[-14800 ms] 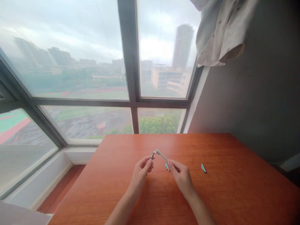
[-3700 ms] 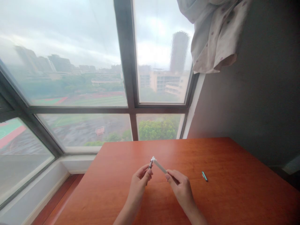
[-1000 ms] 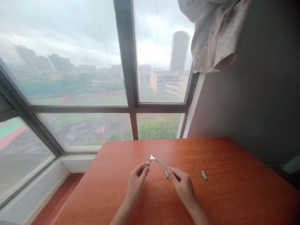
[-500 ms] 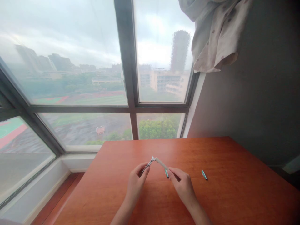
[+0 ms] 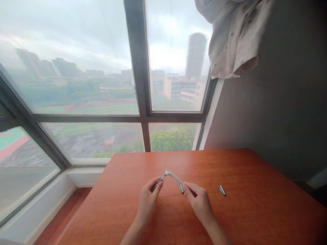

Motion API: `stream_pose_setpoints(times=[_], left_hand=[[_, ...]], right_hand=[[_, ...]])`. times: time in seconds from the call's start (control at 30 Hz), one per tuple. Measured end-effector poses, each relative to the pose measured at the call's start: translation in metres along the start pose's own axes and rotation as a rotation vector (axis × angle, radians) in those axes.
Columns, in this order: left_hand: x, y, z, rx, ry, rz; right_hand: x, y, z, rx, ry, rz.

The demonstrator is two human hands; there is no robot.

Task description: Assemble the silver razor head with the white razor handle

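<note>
Both my hands are raised a little above a reddish wooden table [image 5: 255,211]. My left hand [image 5: 149,197] pinches a thin dark metal piece [image 5: 160,179] that slants up to the right. My right hand [image 5: 198,200] pinches a pale slim tube [image 5: 175,177] that slants up to the left. The two parts meet at a small shiny joint [image 5: 166,172] between my hands. A small teal piece [image 5: 181,188] lies on the table just left of my right thumb. A second teal piece [image 5: 222,190] lies further right, apart from both hands.
The table's far edge meets a large window with a dark frame [image 5: 139,85]. A grey wall [image 5: 286,102] runs along the right side. A pale dotted cloth [image 5: 235,37] hangs at the top right. Floor shows beyond the table's left edge [image 5: 87,200].
Over the last second both hands have barely moved. Compared with several seconds ago, the teal piece by my right thumb shows again on the table.
</note>
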State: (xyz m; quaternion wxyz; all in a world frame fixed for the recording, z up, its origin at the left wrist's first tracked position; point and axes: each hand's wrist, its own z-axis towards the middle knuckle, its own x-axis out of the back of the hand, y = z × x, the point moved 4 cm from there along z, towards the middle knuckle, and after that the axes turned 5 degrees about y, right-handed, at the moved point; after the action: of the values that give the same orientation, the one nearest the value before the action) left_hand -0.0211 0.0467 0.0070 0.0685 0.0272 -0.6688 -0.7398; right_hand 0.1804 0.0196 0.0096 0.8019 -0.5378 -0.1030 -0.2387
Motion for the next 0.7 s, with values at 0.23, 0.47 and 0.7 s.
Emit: stream_pose_setpoints(times=[0.23,0.47,0.7], left_hand=[[0.0001,0.0029,0.0002,-0.031,-0.021,0.024],[-0.0002,0.0068,0.0004,-0.042,-0.002,0.082],[-0.0002,0.0094,0.0002,-0.114,-0.032,0.110]], right_hand=[[-0.0002,0.0016,-0.0004,-0.018,-0.001,-0.015],[0.0020,0.0046,0.0000,-0.072,0.061,0.058],[0.0014,0.0014,-0.0002,-0.036,0.017,0.043]])
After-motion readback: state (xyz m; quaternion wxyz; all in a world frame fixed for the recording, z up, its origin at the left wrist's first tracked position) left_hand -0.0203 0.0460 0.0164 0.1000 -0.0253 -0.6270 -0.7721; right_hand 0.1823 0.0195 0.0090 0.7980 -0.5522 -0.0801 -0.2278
